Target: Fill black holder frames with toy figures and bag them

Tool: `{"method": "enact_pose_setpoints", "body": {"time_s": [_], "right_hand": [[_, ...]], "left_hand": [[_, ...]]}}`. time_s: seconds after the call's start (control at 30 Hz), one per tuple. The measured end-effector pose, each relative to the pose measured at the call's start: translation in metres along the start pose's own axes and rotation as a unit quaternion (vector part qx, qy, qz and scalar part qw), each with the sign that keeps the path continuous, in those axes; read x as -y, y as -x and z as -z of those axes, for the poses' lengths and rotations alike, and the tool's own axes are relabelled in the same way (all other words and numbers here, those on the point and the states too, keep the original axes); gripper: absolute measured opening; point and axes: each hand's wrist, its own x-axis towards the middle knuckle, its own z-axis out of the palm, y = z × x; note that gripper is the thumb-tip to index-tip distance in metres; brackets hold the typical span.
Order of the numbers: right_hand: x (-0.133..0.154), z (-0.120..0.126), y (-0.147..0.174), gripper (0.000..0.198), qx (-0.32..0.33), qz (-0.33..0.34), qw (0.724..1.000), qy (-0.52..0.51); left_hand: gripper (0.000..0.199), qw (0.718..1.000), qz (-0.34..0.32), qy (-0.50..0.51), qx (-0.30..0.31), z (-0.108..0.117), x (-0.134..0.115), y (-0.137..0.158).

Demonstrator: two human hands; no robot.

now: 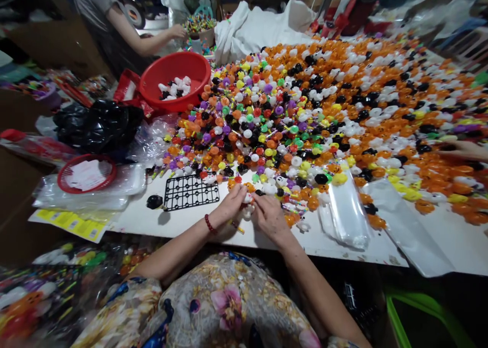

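My left hand (pixel 233 203) and my right hand (pixel 270 218) meet at the table's front edge, fingers pinched together. Between them is a small white plastic toy piece (pixel 248 198) with a touch of red; the fingers cover much of it. Just below, a thin yellow-striped stick (pixel 238 227) shows. Left of my hands lies a black plastic grid (pixel 191 192) with square openings, and a black toy piece (pixel 154 201) sits beside it. Small coloured toy parts (pixel 263 119) are heaped right behind my fingers.
Orange pumpkin-like pieces (pixel 381 99) spread across the right. Clear plastic bags (pixel 345 211) lie right of my hands. At left stand a red basin (pixel 175 78) and a red basket (pixel 87 174) with papers. A co-worker's arm (pixel 145 40) is behind; another person's hand (pixel 463 150) reaches in from the right.
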Motion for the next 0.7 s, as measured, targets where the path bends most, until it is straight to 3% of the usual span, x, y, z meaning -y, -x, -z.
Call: {"method": "enact_pose_setpoints", "body": {"time_s": [0.1,0.2,0.27,0.33,0.43,0.53,0.63,0.7], "right_hand": [[-0.019,0.017,-0.007,0.034,-0.034,-0.027,0.999,0.025],[-0.035,0.032,-0.017,0.034,-0.099,-0.066,0.986,0.114],[-0.036,0.033,-0.026,0.033,-0.119,-0.077,0.973,0.180],[-0.030,0.025,-0.040,0.036,-0.077,-0.049,0.974,0.205],[-0.012,0.000,-0.068,0.040,0.071,0.026,0.979,0.191],[0.003,-0.026,-0.096,0.030,0.181,0.034,0.961,0.208],[0.006,-0.040,-0.113,0.029,0.217,0.018,0.951,0.219],[0.003,-0.041,-0.116,0.026,0.206,0.012,0.958,0.200]], "left_hand": [[0.029,0.999,-0.015,-0.033,-0.010,0.005,-0.010,-0.011],[0.019,0.983,-0.061,-0.134,-0.110,0.022,-0.016,-0.029],[0.015,0.945,-0.109,-0.249,-0.184,0.039,-0.017,-0.043],[0.026,0.898,-0.137,-0.359,-0.216,0.056,-0.016,-0.055],[0.038,0.841,-0.162,-0.486,-0.172,0.072,-0.014,-0.067],[0.035,0.789,-0.192,-0.579,-0.080,0.076,-0.013,-0.073],[0.027,0.758,-0.178,-0.627,-0.023,0.075,-0.016,-0.076],[0.023,0.749,-0.167,-0.641,-0.012,0.074,-0.018,-0.079]]}}
